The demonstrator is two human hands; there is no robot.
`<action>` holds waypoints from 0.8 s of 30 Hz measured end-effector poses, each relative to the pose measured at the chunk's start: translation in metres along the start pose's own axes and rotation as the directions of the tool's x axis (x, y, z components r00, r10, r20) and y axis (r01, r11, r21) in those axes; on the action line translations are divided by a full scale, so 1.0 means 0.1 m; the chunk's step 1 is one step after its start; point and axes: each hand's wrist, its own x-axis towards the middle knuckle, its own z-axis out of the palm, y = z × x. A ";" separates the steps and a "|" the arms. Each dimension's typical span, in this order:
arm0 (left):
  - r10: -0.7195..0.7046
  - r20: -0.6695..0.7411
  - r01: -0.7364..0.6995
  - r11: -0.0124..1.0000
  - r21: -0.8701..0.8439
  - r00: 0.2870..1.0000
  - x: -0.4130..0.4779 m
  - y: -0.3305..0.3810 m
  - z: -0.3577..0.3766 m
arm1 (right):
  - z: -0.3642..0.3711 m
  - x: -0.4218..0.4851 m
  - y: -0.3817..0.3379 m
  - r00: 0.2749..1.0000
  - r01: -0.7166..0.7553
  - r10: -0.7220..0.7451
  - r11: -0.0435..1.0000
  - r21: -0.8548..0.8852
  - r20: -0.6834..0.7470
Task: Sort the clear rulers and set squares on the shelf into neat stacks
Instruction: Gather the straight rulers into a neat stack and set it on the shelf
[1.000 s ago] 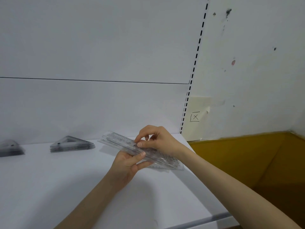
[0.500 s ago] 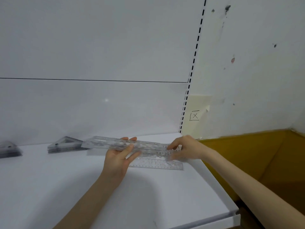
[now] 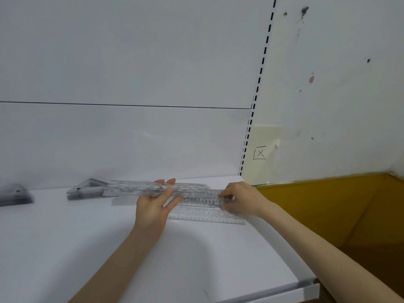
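A bundle of clear rulers [image 3: 131,188] is held level just above the white shelf [image 3: 65,248], lengthwise left to right. My left hand [image 3: 154,206] grips the bundle near its middle from below, fingers behind and thumb in front. At the bundle's right end my right hand [image 3: 241,199] pinches it. One clear ruler [image 3: 207,217] lies flat on the shelf under the bundle. A stack of clear set squares [image 3: 87,190] sits behind the bundle's left end. A second set square stack [image 3: 15,195] lies at the far left.
The shelf's back panel [image 3: 131,138] rises right behind the stacks, with a slotted upright [image 3: 255,97] at its right end. The shelf's front edge [image 3: 273,293] runs along the lower right. Beyond the right end lies a yellow floor [image 3: 328,215] and a marked wall.
The ruler bundle has turned from a slant to level and moved back towards the panel. My right hand slid from its middle to the right end. One ruler now lies on the shelf.
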 end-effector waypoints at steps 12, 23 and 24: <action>-0.017 0.007 0.017 1.000 -0.015 1.000 -0.03 0.02 0.02 | -0.10 -0.15 0.08 0.993 -0.016 0.030 0.992 0.122 -0.113; -0.148 0.264 0.132 0.988 0.076 0.953 -0.12 -0.07 0.06 | -0.55 -0.28 0.02 0.974 0.051 0.147 0.595 0.802 -0.171; -0.158 0.297 0.139 0.987 0.084 0.942 -0.13 -0.07 0.07 | -0.57 -0.30 -0.02 0.979 0.070 0.122 0.559 0.826 -0.165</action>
